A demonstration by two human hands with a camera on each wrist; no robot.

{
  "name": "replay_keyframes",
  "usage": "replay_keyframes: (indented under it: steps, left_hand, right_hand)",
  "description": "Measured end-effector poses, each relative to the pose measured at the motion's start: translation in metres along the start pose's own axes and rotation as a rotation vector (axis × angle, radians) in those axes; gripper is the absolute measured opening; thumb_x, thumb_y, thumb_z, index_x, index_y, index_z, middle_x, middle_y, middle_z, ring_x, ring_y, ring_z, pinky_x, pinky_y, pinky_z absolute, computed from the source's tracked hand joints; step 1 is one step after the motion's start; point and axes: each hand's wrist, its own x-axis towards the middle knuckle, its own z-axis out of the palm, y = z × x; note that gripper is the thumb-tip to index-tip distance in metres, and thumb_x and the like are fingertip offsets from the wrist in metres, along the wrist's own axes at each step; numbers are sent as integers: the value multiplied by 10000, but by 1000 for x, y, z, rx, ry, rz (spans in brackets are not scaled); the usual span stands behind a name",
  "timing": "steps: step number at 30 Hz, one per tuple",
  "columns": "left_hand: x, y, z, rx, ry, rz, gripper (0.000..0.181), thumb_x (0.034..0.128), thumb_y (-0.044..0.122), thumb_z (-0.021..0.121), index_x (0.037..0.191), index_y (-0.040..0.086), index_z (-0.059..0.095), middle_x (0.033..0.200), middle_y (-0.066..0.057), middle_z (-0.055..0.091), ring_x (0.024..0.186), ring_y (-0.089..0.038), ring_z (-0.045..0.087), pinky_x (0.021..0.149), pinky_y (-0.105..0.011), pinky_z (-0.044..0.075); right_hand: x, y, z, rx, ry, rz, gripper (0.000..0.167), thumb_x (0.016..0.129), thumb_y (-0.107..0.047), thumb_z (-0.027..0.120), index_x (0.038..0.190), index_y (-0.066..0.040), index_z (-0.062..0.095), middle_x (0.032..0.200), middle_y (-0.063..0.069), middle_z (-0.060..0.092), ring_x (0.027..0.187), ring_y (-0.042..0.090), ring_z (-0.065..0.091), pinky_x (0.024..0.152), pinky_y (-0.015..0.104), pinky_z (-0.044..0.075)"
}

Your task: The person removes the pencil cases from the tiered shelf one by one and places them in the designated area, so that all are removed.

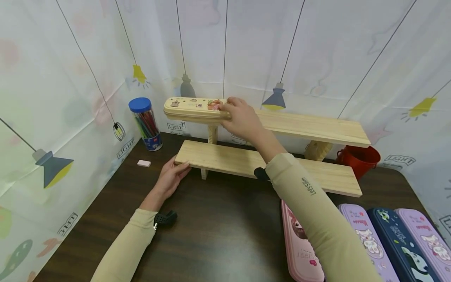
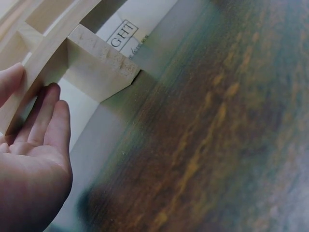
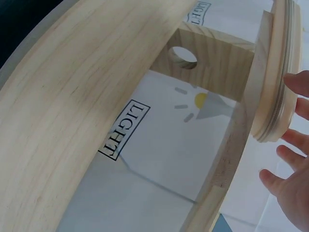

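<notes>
A cream pencil case (image 1: 192,109) with small cartoon pictures lies along the left end of the upper board of a two-tier wooden shelf (image 1: 310,127). My right hand (image 1: 243,119) holds the case by its right end. In the right wrist view, fingertips touch the rounded end of the case (image 3: 277,96), while other fingers of the right hand (image 3: 294,179) are spread beside it. Lower down, my left hand (image 1: 170,178) grips the left end of the lower board (image 1: 218,154). The left wrist view has the thumb of the left hand (image 2: 36,159) on one face and fingers behind the board.
A blue-lidded jar of pens (image 1: 146,124) and a pink eraser (image 1: 143,163) are left of the shelf. Behind its right end is a red bucket (image 1: 363,158). Pink (image 1: 303,250), purple (image 1: 368,239) and dark blue (image 1: 401,243) pencil cases lie front right on the dark table (image 1: 211,231).
</notes>
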Motion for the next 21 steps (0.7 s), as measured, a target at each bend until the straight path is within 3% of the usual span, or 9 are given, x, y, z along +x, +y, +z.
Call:
replay_keyframes:
  steps: [7, 9, 14, 17, 21]
  left_hand:
    - [-1, 2, -2, -6, 11, 18, 716, 993, 119, 603, 1593, 143, 211, 1570, -130, 342, 1426, -236, 419, 1203, -396, 348]
    - [-1, 2, -3, -9, 14, 17, 717, 992, 116, 604, 1592, 141, 213, 1572, -130, 340, 1430, -237, 412, 1204, -396, 345]
    - [-2, 2, -2, -11, 12, 18, 717, 993, 116, 603, 1593, 138, 211, 1583, -136, 322, 1443, -249, 391, 1209, -403, 336]
    - [-2, 3, -2, -8, 19, 16, 709, 996, 111, 596, 1593, 138, 212, 1579, -135, 328, 1440, -252, 395, 1206, -399, 341]
    - [-1, 4, -1, -1, 27, 13, 703, 1002, 101, 582, 1595, 145, 206, 1578, -131, 333, 1436, -249, 406, 1199, -388, 353]
  right_hand:
    - [-2, -3, -3, -13, 46, -38, 260, 934, -251, 606, 1137, -90, 621, 1349, 106, 546, 1321, 281, 464, 1087, 535, 412]
    - [-2, -3, -4, -21, 41, -43, 261, 936, -250, 599, 1127, -73, 592, 1304, 113, 570, 1270, 286, 503, 1071, 528, 419]
    - [-4, -4, -8, -58, 3, -30, 328, 924, -249, 590, 1188, -65, 525, 1209, 133, 590, 1100, 310, 566, 969, 494, 475]
    - [-6, -5, -12, -88, -20, -21, 349, 897, -250, 584, 1195, -82, 518, 1188, 132, 554, 1051, 310, 524, 885, 473, 492]
    - [-9, -5, -19, -142, -66, -19, 500, 880, -286, 572, 1361, -167, 505, 1181, 132, 506, 1029, 300, 462, 812, 451, 498]
